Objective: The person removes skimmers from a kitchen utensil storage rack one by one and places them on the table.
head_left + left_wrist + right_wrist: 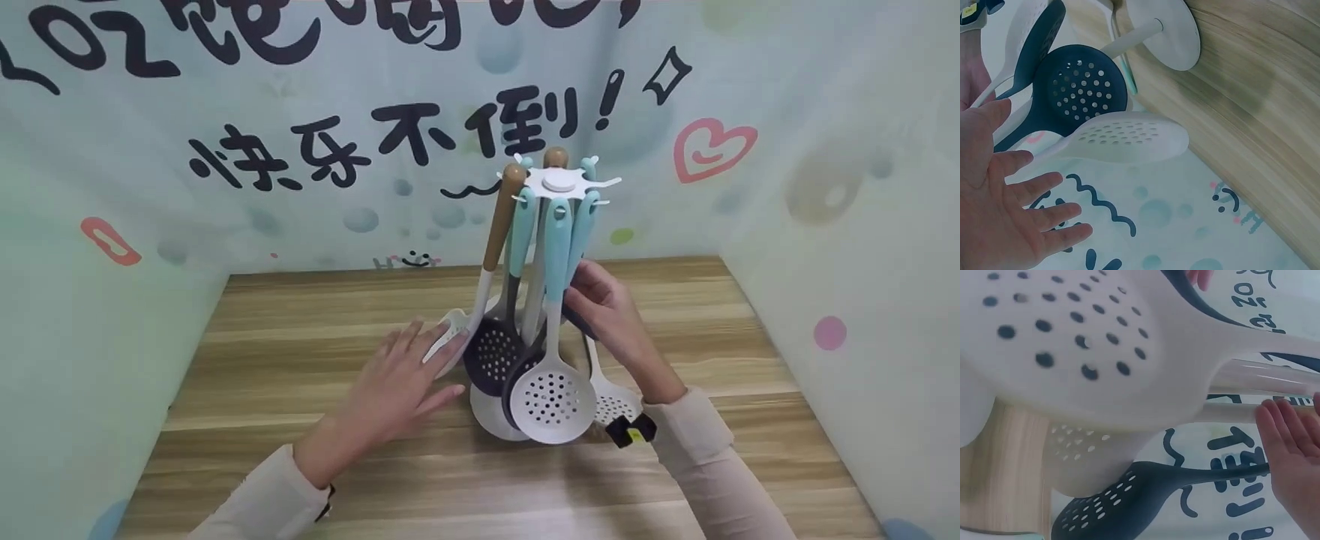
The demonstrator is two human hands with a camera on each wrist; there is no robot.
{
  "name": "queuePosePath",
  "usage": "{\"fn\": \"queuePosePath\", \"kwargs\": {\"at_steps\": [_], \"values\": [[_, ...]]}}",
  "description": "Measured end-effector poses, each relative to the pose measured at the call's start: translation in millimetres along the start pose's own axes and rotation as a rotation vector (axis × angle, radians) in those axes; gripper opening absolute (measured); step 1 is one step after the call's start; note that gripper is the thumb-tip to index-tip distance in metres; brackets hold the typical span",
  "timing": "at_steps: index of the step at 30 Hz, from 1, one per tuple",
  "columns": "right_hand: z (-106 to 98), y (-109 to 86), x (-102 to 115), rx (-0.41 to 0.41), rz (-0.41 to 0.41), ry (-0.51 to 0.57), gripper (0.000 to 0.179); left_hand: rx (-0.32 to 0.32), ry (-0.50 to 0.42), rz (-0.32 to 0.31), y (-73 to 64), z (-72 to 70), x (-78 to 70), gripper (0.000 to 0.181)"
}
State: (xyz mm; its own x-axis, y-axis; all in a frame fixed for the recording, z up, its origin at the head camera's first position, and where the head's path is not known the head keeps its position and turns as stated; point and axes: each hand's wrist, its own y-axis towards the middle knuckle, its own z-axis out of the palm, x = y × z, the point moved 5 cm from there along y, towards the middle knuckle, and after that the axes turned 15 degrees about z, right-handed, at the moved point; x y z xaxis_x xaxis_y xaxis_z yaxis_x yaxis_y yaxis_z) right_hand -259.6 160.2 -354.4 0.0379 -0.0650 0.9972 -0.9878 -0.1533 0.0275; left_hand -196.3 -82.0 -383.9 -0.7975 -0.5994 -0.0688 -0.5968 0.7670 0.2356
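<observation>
A white utensil rack [559,180] with a round base [1176,39] stands upright, hung with several kitchen utensils. A white skimmer [553,401] with a teal handle faces the front. Dark skimmers [1081,84] hang to its left. Leftmost is a white slotted spoon [1129,135] with a brown handle [499,225]. My left hand [401,375] is spread flat beside that spoon, fingers straight and fingertips overlapping it in the head view. At the rack's right side, my right hand [611,315] reaches among the handles, palm and extended fingers visible from the wrist, near a dark slotted utensil [1129,495].
Another white slotted utensil [616,401] shows low at the right of the rack, by the right sleeve. Wood-grain table [300,337] surrounds the base. A printed backdrop [420,210] with lettering rises behind and along both sides.
</observation>
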Motion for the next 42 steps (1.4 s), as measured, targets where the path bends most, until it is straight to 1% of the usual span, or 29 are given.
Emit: {"fn": "queuePosePath", "kwargs": {"at_steps": [4,9,11,13,16,17,20,22,24,27,29,31,33,35,37,39,40,42], "values": [[6,3.2,-3,0.075,0.019,0.009,0.040,0.006,-0.002,-0.001,-0.5,-0.2,0.9,0.059],[16,9.2,-6,0.226,0.051,0.029,0.050,0.019,-0.016,-0.019,0.5,-0.7,1.9,0.059],[21,11.4,-8,0.254,0.041,0.027,0.046,0.027,-0.023,-0.032,1.2,-1.1,1.4,0.060],[27,12.0,-8,0.254,0.017,0.018,0.040,0.028,-0.026,-0.037,2.3,-1.6,0.3,0.060],[36,12.0,-9,0.243,-0.040,0.015,0.024,0.020,-0.038,-0.046,4.3,-3.2,-1.3,0.059],[39,11.5,-8,0.245,-0.058,0.008,0.025,0.013,-0.041,-0.046,5.1,-3.9,-2.0,0.059],[45,10.6,-7,0.222,-0.110,-0.046,0.019,-0.005,-0.056,-0.049,7.7,-5.7,-4.0,0.057],[48,9.6,-7,0.182,-0.145,-0.113,0.018,-0.032,-0.058,-0.046,9.2,-7.1,-5.8,0.056],[50,7.7,-7,0.130,-0.172,-0.178,0.018,-0.087,-0.069,-0.038,11.5,-9.7,-7.9,0.054],[53,5.3,-8,0.057,-0.188,-0.257,0.017,-0.195,-0.120,-0.029,15.9,-14.4,-12.4,0.052],[55,3.5,-9,0.008,-0.177,-0.297,0.019,-0.278,-0.176,-0.026,20.0,-17.5,-16.2,0.051],[57,2.1,-10,-0.051,-0.172,-0.349,0.026,-0.356,-0.245,-0.034,25.0,-20.8,-20.3,0.050],[59,1.1,-11,-0.106,-0.170,-0.389,0.033,-0.458,-0.311,-0.036,31.8,-26.0,-24.6,0.048],[60,0.2,-10,-0.155,-0.173,-0.413,0.040,-0.574,-0.378,-0.027,39.0,-33.2,-29.8,0.045],[61,-0.1,-11,-0.176,-0.181,-0.403,0.042,-0.696,-0.432,0.007,45.9,-41.9,-36.9,0.041],[62,-0.6,-11,-0.184,-0.200,-0.378,0.041,-0.803,-0.467,0.061,52.3,-51.2,-46.1,0.037],[62,-1.0,-11,-0.182,-0.217,-0.360,0.043,-0.844,-0.482,0.094,55.6,-55.6,-51.5,0.036],[62,-1.9,-13,-0.180,-0.264,-0.333,0.047,-0.895,-0.487,0.151,63.1,-63.0,-62.2,0.037]]}}
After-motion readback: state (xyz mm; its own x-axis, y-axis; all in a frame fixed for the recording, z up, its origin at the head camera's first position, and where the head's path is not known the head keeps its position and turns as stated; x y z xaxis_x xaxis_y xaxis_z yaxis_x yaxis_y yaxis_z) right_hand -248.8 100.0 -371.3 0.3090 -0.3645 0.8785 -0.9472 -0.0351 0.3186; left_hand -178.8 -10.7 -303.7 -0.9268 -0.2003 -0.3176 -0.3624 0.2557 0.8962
